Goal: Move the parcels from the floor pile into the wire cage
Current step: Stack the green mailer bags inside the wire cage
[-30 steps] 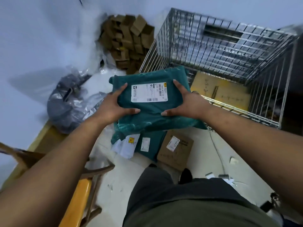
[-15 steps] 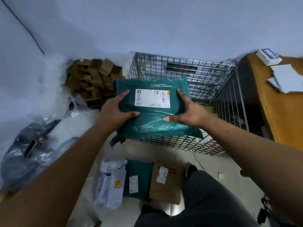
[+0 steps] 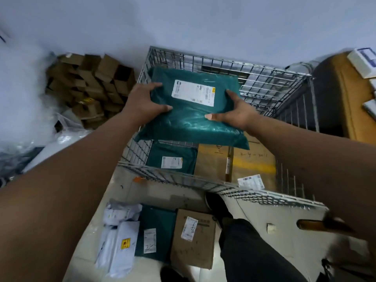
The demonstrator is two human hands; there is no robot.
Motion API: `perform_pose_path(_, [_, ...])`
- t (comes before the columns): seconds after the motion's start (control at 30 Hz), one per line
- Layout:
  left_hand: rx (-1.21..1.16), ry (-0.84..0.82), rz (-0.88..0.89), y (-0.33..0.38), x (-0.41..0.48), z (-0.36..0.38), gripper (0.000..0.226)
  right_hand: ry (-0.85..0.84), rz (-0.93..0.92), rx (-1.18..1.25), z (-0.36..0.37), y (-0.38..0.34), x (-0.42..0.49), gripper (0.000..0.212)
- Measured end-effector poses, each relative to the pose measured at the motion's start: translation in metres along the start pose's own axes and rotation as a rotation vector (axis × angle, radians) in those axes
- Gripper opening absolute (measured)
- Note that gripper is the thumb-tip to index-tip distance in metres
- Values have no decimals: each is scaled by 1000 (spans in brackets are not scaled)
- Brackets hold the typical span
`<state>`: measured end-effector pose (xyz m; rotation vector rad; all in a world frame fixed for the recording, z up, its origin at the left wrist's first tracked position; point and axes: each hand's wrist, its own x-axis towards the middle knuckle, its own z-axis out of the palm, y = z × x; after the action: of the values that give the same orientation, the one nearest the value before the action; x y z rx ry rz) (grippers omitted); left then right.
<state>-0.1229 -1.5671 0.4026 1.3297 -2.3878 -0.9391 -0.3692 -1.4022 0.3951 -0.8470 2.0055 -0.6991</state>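
The held teal parcel (image 3: 193,121) is showing glossy, crinkled plastic film that is catching light along its near half, with a matt white paper label (image 3: 193,91) on top. The wire cage (image 3: 264,82) is gleaming as bare, shiny metal. Inside it, a brown carton (image 3: 213,159) is looking matt and papery beside another glossy teal mailer (image 3: 173,153). On the near floor, white mailers (image 3: 120,241) are lying in smooth plastic beside a dull cardboard box (image 3: 195,245). Far left, stacked cartons (image 3: 89,86) are showing rough matt cardboard. Far right, a tabletop (image 3: 354,110) is showing smooth yellowish wood.

Head-worn view, steeply downward, close.
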Motion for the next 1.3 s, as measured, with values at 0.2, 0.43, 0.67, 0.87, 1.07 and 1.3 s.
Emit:
perform_pose_path(0.2, [-25, -40, -123, -46, 124, 94, 82, 61, 23, -63, 12, 52, 152, 124])
perform_pose_path(0.43, [40, -112, -270, -126, 203, 190, 91, -5, 56, -95, 71, 133, 267, 114])
perform_pose_path(0.67, [161, -141, -373, -208, 233, 246, 115, -94, 42, -17, 155, 188, 345, 108])
perform_pose_path(0.87, [131, -125, -413, -258, 233, 281, 117, -187, 17, -47, 193, 224, 381, 112])
perform_pose_path(1.07, [143, -167, -425, -285, 229, 307, 120, -188, 50, -206, 211, 250, 380, 112])
perform_pose_path(1.3, [69, -155, -383, -304, 231, 328, 102, -127, 71, -257, 224, 261, 388, 103])
